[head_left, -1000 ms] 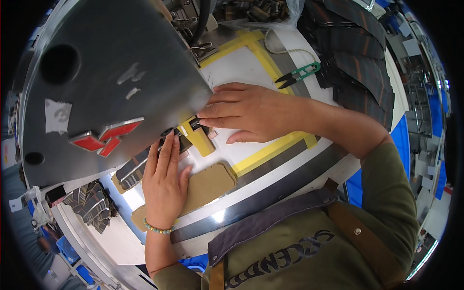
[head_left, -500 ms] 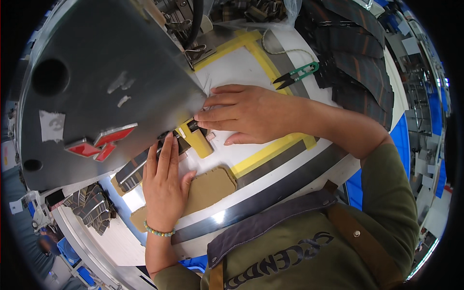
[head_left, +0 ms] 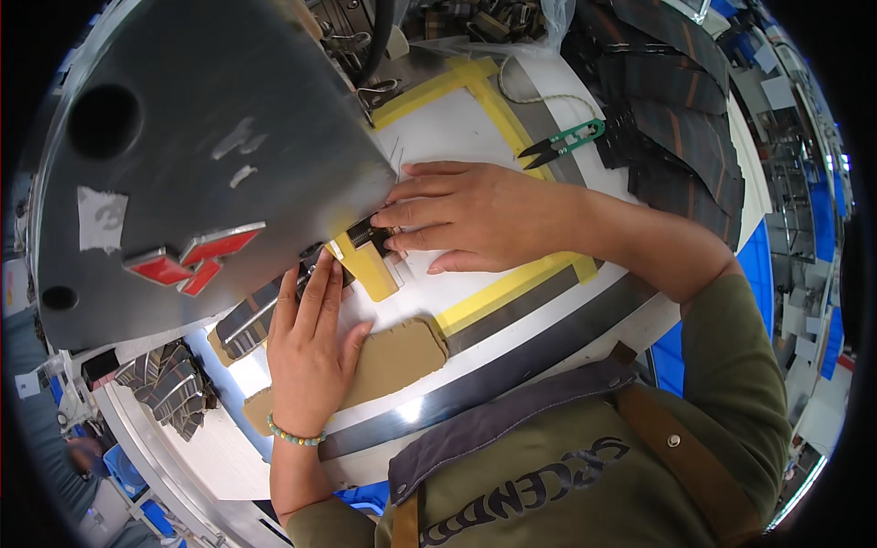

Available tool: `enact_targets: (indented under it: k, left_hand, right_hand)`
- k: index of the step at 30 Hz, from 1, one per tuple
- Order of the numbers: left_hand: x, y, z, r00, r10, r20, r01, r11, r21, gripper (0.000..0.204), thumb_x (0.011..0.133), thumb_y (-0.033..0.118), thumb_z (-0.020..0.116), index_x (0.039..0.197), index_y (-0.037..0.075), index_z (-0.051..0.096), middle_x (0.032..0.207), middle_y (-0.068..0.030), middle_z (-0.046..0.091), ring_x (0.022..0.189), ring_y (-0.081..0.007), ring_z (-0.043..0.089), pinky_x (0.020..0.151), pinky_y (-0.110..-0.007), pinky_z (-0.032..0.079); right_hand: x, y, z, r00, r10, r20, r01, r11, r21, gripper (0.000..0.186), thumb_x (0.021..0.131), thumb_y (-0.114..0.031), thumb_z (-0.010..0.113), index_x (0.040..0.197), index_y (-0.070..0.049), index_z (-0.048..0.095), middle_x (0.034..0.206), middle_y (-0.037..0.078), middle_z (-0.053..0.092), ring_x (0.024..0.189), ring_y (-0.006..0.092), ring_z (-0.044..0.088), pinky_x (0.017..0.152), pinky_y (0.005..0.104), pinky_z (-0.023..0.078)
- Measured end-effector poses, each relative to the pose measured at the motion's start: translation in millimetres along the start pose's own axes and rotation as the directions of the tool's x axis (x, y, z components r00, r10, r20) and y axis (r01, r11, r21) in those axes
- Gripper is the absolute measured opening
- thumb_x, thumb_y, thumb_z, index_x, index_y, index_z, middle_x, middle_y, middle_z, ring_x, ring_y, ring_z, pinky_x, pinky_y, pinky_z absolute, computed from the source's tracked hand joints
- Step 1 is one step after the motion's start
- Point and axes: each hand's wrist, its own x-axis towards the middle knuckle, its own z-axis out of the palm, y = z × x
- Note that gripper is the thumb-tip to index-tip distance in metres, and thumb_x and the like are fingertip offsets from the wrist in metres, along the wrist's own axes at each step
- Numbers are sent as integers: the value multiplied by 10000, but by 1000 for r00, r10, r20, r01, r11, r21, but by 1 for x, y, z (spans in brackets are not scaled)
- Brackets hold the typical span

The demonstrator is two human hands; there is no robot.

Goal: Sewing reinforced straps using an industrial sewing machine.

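My left hand (head_left: 309, 358) lies palm down with its fingers stretched out, its fingertips on a dark plaid fabric strip (head_left: 253, 321) beside the sewing machine head (head_left: 210, 173). A yellow block-like guide (head_left: 368, 271) lies across the strip between my two hands. My right hand (head_left: 489, 217) rests flat with fingers extended, its fingertips on the dark strip's far part by the machine's edge. The needle area is hidden behind the machine head. Below my left thumb lies a tan pad (head_left: 397, 354) with rounded corners.
Green-handled thread snips (head_left: 571, 137) lie beyond my right wrist. Dark striped fabric pieces (head_left: 676, 119) are stacked at the far right. More plaid pieces (head_left: 174, 388) lie at the left. Yellow tape (head_left: 512, 292) marks the white work surface.
More of the dark strip shows between the yellow guide and my right fingertips. My hands hold nearly the same places, and the view has shifted slightly.
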Motion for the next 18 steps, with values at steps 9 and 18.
enact_targets:
  k: [9,18]
  left_hand:
    - [0,0,-2,1000,-13,16,13,999,-36,681,895,173,790,1508,-40,584,1613,-164,548,1540,-441,434,1240,-502,420]
    - [-1,-4,0,1000,4,1,-4,1000,-30,708,875,166,799,1516,-40,579,1625,-159,542,1523,-449,452,1236,-509,420]
  right_hand:
    - [1,0,-3,1000,1,4,-2,1000,27,431,961,-374,750,1312,-124,732,1531,72,631,1490,262,517,1290,483,368]
    - [4,0,-14,981,62,-182,-71,997,-43,500,943,-381,777,1349,-98,699,1390,95,650,1380,267,568,1257,493,389]
